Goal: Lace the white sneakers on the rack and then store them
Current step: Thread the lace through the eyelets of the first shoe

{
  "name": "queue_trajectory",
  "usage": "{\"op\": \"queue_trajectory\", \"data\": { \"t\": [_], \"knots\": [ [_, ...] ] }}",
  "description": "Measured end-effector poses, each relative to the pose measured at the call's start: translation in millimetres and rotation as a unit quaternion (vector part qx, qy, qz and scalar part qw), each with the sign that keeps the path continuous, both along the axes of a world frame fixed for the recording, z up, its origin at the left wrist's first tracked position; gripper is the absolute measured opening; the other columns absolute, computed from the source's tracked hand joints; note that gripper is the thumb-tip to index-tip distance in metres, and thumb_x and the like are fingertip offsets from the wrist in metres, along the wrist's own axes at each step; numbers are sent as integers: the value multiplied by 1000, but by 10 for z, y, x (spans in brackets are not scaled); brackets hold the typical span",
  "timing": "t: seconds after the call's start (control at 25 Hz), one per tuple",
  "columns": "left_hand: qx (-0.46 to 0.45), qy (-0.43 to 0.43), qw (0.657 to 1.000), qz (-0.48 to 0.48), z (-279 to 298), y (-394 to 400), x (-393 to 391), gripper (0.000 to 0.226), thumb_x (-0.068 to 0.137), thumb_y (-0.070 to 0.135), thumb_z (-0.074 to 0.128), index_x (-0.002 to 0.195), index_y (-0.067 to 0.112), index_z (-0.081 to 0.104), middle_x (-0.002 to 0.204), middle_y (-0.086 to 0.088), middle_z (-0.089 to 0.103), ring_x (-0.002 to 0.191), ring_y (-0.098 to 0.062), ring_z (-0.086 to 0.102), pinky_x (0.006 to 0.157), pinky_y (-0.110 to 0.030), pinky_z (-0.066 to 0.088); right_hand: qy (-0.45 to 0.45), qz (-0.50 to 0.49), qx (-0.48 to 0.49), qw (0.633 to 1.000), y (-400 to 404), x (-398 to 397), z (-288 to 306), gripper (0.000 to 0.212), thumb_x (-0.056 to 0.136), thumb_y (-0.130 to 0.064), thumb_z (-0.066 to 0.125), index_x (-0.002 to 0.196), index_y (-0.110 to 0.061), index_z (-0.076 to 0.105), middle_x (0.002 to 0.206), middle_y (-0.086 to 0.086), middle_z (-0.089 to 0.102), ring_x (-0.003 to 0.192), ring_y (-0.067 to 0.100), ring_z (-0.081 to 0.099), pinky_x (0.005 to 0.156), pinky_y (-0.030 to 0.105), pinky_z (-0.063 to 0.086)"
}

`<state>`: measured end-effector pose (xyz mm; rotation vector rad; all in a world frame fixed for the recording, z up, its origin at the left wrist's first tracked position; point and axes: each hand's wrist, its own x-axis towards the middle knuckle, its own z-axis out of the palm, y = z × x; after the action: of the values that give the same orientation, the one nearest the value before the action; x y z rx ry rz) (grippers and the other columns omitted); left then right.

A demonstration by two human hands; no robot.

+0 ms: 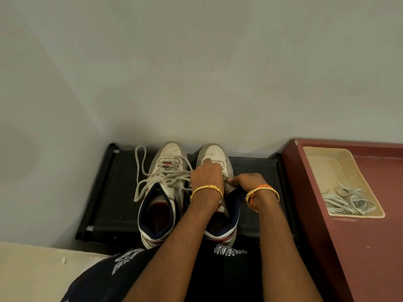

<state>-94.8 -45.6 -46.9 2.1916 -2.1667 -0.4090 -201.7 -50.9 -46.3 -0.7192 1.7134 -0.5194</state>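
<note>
Two white leather high-top sneakers with navy collars and red trim stand side by side, toes to the wall, on the black fabric-topped rack (122, 192). The left-hand sneaker (162, 192) is threaded with a loose off-white lace (139, 171) that loops out over the rack and trails across towards the hands. The right-hand sneaker (218, 155) shows only its scuffed toe cap and part of its collar.

Both forearms reach forward over that second shoe. The left hand (207, 175) is curled knuckles-up over its eyelet area, one finger pointing down onto the vamp, with strands of the neighbour's lace running up to its fingers. The right hand (246, 180), just beside it, has thumb and forefinger pinched together on something small and pale at the shoe's edge, likely a lace end; it is too small to be certain. Each wrist wears a gold bangle, the right one with an orange thread as well.

The hands cover the second shoe's lacing, so what the left fingers actually hold cannot be told.

Well off to the right of the hands, a beige rectangular tray (322, 162) on a maroon ledge (359, 247) holds a tangle of spare grey-white laces (346, 201).
</note>
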Motion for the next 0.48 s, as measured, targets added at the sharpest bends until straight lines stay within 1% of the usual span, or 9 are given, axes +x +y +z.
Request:
{"op": "queue_trajectory", "data": {
  "t": [0.12, 0.16, 0.2, 0.28, 0.32, 0.36, 0.44, 0.48],
  "knots": [
    [12, 33, 999, 26, 67, 48, 21, 31, 90, 16, 56, 120, 10, 57, 132, -9, 44, 107, -31, 57, 82, -38, 45, -8, -5, 4, 1000, 23, -6, 42, 19, 86, -6, 65, 103, 2, 65, 78, 5, 59, 69, 17, 54, 56, 28, 44],
    [7, 48, 998, 44, 99, 63, 43, 34, 88, 18, 57, 121, 10, 56, 133, -9, 42, 106, -30, 57, 82, -37, 45, -12, -8, 5, 1000, 27, -15, 47, 17, 86, -6, 65, 101, 2, 65, 78, 5, 59, 69, 17, 54, 55, 27, 43],
    [-8, 65, 996, 67, 131, 73, 72, 36, 88, 19, 58, 122, 9, 54, 132, -8, 41, 105, -29, 58, 81, -37, 46, -16, -12, 6, 1000, 23, -25, 46, 17, 85, -5, 65, 100, 2, 65, 78, 6, 59, 70, 17, 54, 57, 28, 45],
    [-68, 123, 981, 133, 212, 80, 194, 36, 88, 17, 57, 121, 7, 51, 130, -9, 40, 102, -27, 58, 79, -33, 47, -18, -18, 9, 1000, 12, -39, 22, 17, 85, -5, 65, 101, 1, 65, 81, 7, 61, 73, 19, 56, 71, 34, 51],
    [-111, 165, 963, 180, 271, 77, 286, 35, 88, 14, 56, 121, 5, 49, 130, -11, 39, 102, -27, 57, 79, -30, 46, -13, -19, 10, 1000, 6, -40, 5, 17, 85, -5, 65, 101, 1, 65, 84, 8, 62, 75, 20, 57, 79, 38, 52],
    [-162, 202, 937, 234, 341, 73, 404, 33, 89, 11, 55, 120, 2, 47, 131, -13, 38, 102, -27, 56, 77, -26, 45, -6, -18, 9, 1000, 3, -38, -9, 18, 85, -6, 65, 101, 1, 65, 86, 9, 62, 77, 21, 57, 84, 40, 52],
    [-268, 248, 874, 321, 458, 53, 707, 28, 90, 8, 51, 117, 0, 48, 128, -17, 39, 102, -30, 55, 75, -26, 41, 3, -15, 4, 1000, -1, -32, -24, 18, 85, -6, 66, 101, 1, 66, 87, 9, 63, 80, 22, 58, 87, 41, 52],
    [-302, 253, 852, 345, 481, 62, 848, 26, 90, 8, 50, 114, -1, 49, 125, -18, 42, 102, -32, 54, 75, -29, 41, 10, -10, -2, 1000, -3, -29, -33, 18, 85, -6, 66, 101, 1, 66, 89, 10, 64, 82, 23, 59, 87, 41, 52]
  ]
}}
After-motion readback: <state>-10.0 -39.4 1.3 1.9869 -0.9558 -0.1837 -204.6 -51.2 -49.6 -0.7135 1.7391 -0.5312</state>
